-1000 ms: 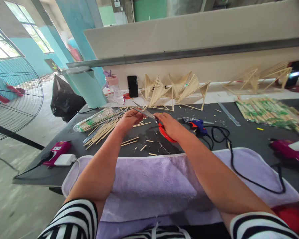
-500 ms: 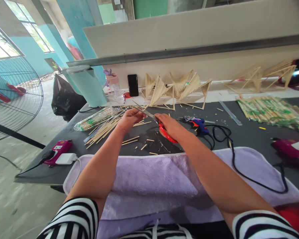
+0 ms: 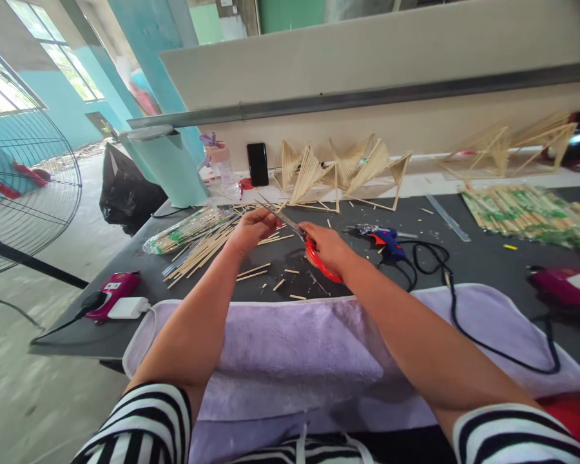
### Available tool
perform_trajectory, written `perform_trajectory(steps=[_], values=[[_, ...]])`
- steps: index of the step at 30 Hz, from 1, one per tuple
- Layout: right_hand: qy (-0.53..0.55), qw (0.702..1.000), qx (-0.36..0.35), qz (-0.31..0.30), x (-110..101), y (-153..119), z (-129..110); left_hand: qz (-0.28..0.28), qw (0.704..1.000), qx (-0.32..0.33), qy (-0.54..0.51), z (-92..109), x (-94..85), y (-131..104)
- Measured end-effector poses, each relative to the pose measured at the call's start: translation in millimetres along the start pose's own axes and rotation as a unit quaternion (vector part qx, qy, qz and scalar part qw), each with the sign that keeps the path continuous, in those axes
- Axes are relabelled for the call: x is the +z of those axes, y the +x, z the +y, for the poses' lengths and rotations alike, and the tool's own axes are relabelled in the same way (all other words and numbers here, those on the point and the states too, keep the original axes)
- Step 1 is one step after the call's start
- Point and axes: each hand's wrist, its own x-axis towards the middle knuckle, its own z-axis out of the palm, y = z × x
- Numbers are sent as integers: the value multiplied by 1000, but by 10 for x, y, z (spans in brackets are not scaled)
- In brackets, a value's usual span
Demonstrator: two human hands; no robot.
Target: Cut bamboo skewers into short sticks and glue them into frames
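My right hand (image 3: 323,245) grips a pair of scissors (image 3: 321,261) by the red handles. The metal blades point up and left, past the fingertips of my left hand (image 3: 256,229). The left fingers are pinched together at the blades, on what looks like a thin wooden stick, mostly hidden by the fingers. Under and beside my left hand lies a loose bundle of long wooden sticks (image 3: 203,251). Short cut pieces (image 3: 279,284) are scattered on the dark tabletop (image 3: 251,290) below the scissors.
Behind my hands stand zigzag stick structures (image 3: 309,174), a black phone (image 3: 258,164), a bottle (image 3: 220,164) and a mint-green pitcher (image 3: 167,164). To the right are a blue glue gun (image 3: 390,243) with its black cord, a ruler (image 3: 447,219) and packed sticks (image 3: 526,216). A purple towel (image 3: 290,354) covers the front edge.
My right hand and the scissors have shifted very slightly. A short stick piece now shows just beyond my right hand, where the hand was before. My left hand has hardly moved.
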Motion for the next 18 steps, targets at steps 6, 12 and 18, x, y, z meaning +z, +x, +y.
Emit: perform_trajectory(steps=[6,12,18], values=[[-18,1000,19,9,11,10,-66,4,1000,14,4,-30,-27,16],[-55,998,12,-1,-5,-5,-3,11,999,37,10,-72,12,16],[-36,999,30,2,19,-18,-18,57,995,75,33,-96,88,22]])
